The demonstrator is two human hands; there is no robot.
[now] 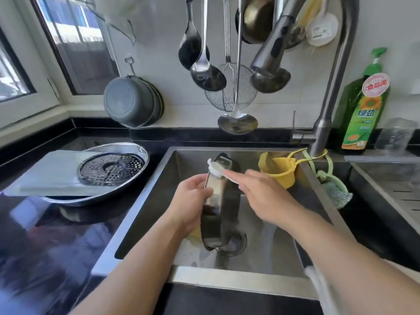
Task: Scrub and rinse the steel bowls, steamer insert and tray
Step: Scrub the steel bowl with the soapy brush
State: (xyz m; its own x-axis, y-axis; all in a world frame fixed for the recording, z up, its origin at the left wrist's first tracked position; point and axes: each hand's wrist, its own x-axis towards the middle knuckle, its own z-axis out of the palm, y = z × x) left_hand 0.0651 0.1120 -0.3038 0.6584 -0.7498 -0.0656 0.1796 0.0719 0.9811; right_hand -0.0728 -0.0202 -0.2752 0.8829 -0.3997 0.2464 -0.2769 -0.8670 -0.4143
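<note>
Hands first: I see two, both over the sink [159, 189] in the middle of the frame. My left hand [193, 201] grips one steel tray [221, 201], stood on edge so I look along its dark rim; the thumb is curled over the shiny face and the fingers wrap behind it. The tray's lower end hangs just above the one drain [238, 243] at the sink's bottom. My right hand [266, 198] holds one white brush [216, 168], forefinger stretched along the handle, the other fingers curled round it, and the bristled head lies against the tray's top corner.

At centre left, on the black counter [56, 235], sits one wide steel bowl [136, 151] with one perforated steamer insert [111, 167] lying flat inside it. One pale grey board [50, 173] lies across the bowl's near rim.

On the wall above I count several grey basins [129, 101] hanging nested at left; their exact number I cannot tell. Ladles and spoons hang in a cluster at top centre, overlapping too much for a firm count, along with one wire skimmer [229, 89]. One faucet [336, 71] arches in from the upper right, its spray head pointing down over the sink. One green soap bottle [363, 105] stands at far right, one yellow strainer cup [278, 169] hangs at the sink's back corner, and one green scrubber [336, 192] hangs beside it.
</note>
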